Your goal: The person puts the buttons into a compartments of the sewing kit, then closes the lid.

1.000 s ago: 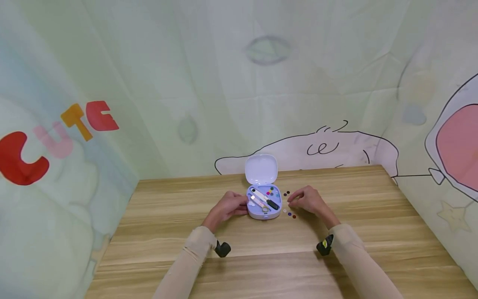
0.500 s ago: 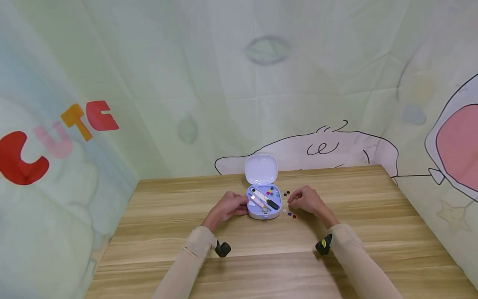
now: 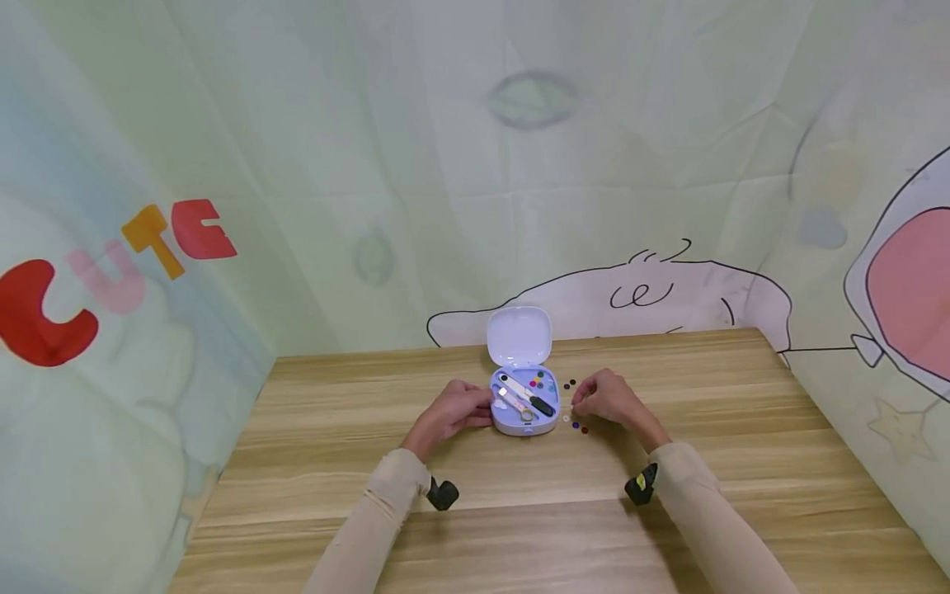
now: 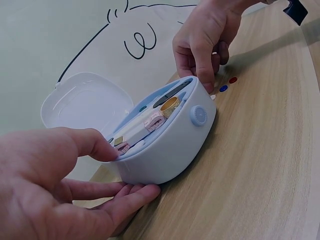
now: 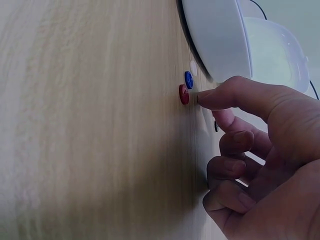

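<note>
My left hand (image 3: 458, 406) grips the left side of a pale blue sewing box (image 3: 524, 425), thumb on the rim and fingers low along its wall. The lid (image 3: 519, 336) stands open. Inside lie a long tool with a black end (image 3: 542, 406), a folded pinkish tape (image 4: 155, 120), a gold ring-like piece (image 4: 170, 106) and several coloured buttons (image 3: 538, 380). Right of the box, my right hand (image 3: 610, 396) has thumb and index close together at the tabletop. A tiny whitish spot shows at the fingertips; whether they pinch it cannot be told. Beside them lie white (image 5: 194, 67), blue (image 5: 188, 79) and red (image 5: 184, 94) buttons.
Two dark buttons (image 3: 570, 384) lie behind the right fingertips. The wooden table (image 3: 519, 528) meets a printed cloth backdrop (image 3: 386, 165) at its back edge, close behind the raised lid. Black wrist cameras (image 3: 443, 495) sit at both wrists.
The right hand has shifted very slightly left and its fingers have drawn a little closer together. The left hand and the box stay where they were.
</note>
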`<state>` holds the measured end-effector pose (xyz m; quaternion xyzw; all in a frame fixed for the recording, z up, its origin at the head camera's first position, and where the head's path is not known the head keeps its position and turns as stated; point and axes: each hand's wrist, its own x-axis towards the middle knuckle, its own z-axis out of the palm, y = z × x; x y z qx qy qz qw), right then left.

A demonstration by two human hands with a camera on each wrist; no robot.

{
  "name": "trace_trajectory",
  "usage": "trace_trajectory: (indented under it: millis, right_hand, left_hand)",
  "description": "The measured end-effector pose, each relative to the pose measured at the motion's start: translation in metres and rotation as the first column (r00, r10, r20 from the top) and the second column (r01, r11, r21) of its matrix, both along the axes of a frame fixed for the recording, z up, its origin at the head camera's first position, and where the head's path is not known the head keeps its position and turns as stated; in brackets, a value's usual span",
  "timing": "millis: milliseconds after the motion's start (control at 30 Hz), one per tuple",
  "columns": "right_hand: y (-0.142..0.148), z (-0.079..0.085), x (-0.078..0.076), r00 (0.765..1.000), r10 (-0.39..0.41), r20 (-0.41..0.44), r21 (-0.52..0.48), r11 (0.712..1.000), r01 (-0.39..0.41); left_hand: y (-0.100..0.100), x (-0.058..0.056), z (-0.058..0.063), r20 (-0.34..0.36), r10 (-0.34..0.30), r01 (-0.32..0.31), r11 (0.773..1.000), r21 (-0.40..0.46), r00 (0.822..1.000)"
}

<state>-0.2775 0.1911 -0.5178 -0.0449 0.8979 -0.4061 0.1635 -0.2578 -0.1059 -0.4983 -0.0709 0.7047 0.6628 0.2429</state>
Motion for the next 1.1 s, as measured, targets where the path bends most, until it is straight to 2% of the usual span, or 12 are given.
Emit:
trace_trajectory:
  millis: [400,633,1100]
  right_hand:
    - [0.000,-0.001,0.002,1.000,0.019,-0.015,-0.024,1.000,-0.020]
    - [0.002,0.006,0.003,0.999,0.026,-0.041,-0.062,0.998,-0.029]
    - [0.001,0.018,-0.004,0.999,-0.039,0.031,-0.174,0.984,0.044]
  left_hand:
    - [0.000,0.000,0.000,-0.002,-0.003,0.003,1.000,-0.002,1.000]
    - [0.000,0.000,0.001,-0.007,-0.008,0.008,1.000,-0.002,1.000]
    - [0.001,0.000,0.000,-0.005,0.018,-0.018,1.000,0.024,1.000]
